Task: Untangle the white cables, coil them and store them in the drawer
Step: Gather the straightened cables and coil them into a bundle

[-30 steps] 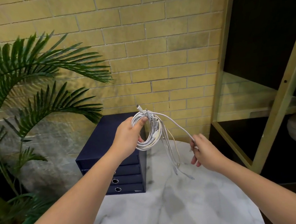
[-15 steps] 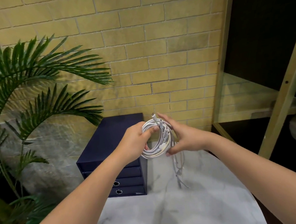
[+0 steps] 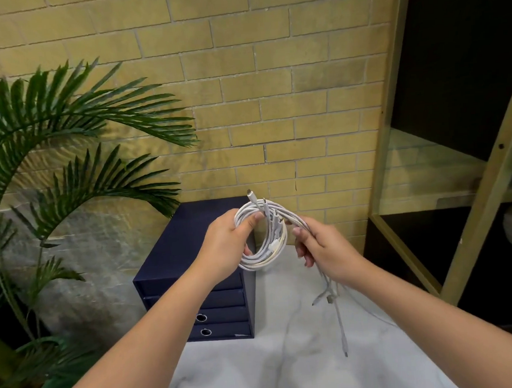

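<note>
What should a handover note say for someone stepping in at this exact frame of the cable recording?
Left hand: closed on the coil of white cables, held up over the marble table.
Right hand: gripping the strands that run off the coil; the loose ends hang below it, plugs dangling over the table.
Drawer unit: dark blue, on the table's left edge just behind the coil; every drawer that shows looks shut.
Done: most of the length is wound into loops.
Left: wind in the hanging tails, open a drawer, put the coil inside, close it.
</note>
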A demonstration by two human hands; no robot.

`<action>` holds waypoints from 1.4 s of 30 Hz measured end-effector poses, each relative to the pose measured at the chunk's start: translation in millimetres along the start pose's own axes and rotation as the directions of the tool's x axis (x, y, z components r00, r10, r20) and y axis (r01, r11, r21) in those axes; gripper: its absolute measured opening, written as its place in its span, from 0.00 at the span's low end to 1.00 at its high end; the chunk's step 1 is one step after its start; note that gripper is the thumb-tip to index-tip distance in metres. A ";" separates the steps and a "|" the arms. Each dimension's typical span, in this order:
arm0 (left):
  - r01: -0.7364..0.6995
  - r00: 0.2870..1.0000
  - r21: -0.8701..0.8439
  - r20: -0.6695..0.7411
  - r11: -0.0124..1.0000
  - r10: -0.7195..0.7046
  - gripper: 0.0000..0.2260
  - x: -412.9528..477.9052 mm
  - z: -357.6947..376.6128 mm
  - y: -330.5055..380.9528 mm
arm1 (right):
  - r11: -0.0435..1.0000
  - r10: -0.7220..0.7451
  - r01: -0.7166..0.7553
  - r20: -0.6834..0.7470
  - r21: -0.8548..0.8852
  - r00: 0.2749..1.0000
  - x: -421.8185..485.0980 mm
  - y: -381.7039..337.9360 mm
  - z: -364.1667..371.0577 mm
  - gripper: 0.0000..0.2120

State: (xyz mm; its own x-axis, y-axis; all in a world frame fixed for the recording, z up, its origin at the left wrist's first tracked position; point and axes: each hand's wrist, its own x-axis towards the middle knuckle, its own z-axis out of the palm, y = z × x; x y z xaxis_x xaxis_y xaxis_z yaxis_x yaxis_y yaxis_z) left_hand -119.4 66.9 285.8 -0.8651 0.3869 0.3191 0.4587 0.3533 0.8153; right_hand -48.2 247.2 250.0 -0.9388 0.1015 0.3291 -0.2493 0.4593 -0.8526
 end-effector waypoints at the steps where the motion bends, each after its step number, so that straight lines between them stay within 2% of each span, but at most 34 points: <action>1: 0.006 1.000 -0.026 -0.009 1.000 -0.007 0.13 -0.1 2.8 0.5 | 1.000 -0.003 0.003 -0.021 -0.007 1.000 -1.3 0.6 3.1 0.10; 4: 0.022 0.998 -0.097 -0.052 0.995 -0.027 0.13 -1.4 10.7 3.2 | 1.000 0.001 0.000 -0.064 0.020 0.998 -6.8 4.2 14.9 0.08; 7: 0.040 0.994 -0.170 -0.094 0.985 -0.056 0.14 -4.2 18.9 5.0 | 0.976 0.061 -0.032 -0.125 0.217 0.990 -13.9 0.5 28.5 0.09; 10: 0.073 0.980 -0.282 -0.157 0.957 -0.121 0.15 -5.0 27.0 7.6 | 0.864 0.171 -0.105 -0.091 0.493 0.981 -19.8 -7.7 42.3 0.12; 14: 0.091 0.952 -0.341 -0.246 0.936 -0.182 0.15 -4.2 33.6 12.3 | 0.755 0.214 -0.109 -0.086 0.646 0.973 -23.0 -16.4 56.8 0.16; 16: 0.082 0.945 -0.344 -0.270 0.935 -0.183 0.16 -4.3 34.5 13.0 | 0.757 0.229 -0.109 -0.105 0.645 0.968 -23.0 -20.4 58.7 0.14; 19: 0.068 0.937 -0.364 -0.296 0.929 -0.185 0.17 -5.6 36.2 14.8 | 0.793 0.226 -0.116 -0.111 0.599 0.968 -23.2 -25.9 60.6 0.06; 24: 0.044 0.922 -0.401 -0.337 0.915 -0.192 0.17 -7.6 42.1 18.5 | 0.804 0.277 -0.143 -0.151 0.577 0.949 -19.3 -29.1 64.7 0.13; 30: 0.059 0.911 -0.518 -0.322 0.854 -0.259 0.19 -8.8 54.8 20.5 | 0.720 0.328 -0.091 -0.221 0.688 0.919 -16.1 -35.1 66.6 0.10; 34: 0.070 0.929 -0.487 -0.286 0.870 -0.235 0.20 -4.8 47.7 17.1 | 0.707 0.286 -0.077 -0.186 0.703 0.940 -14.4 -35.4 51.0 0.09; 38: 0.081 0.951 -0.428 -0.237 0.900 -0.198 0.18 -4.0 38.4 11.8 | 0.792 0.239 -0.101 -0.154 0.602 0.959 -11.4 -26.9 32.0 0.08; 42: 0.090 0.969 -0.401 -0.176 0.912 -0.173 0.16 -5.0 35.8 9.3 | 0.769 0.255 -0.185 -0.029 0.612 0.966 -6.5 -22.9 17.3 0.16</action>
State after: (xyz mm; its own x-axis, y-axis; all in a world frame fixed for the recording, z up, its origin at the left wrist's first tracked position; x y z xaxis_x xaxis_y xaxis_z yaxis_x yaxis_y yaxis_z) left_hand -103.5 98.8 274.5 -0.9535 0.1640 0.2529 0.2589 0.0159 0.9658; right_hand -40.6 220.8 260.3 -0.9640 0.2409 0.1121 -0.1638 -0.2062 -0.9647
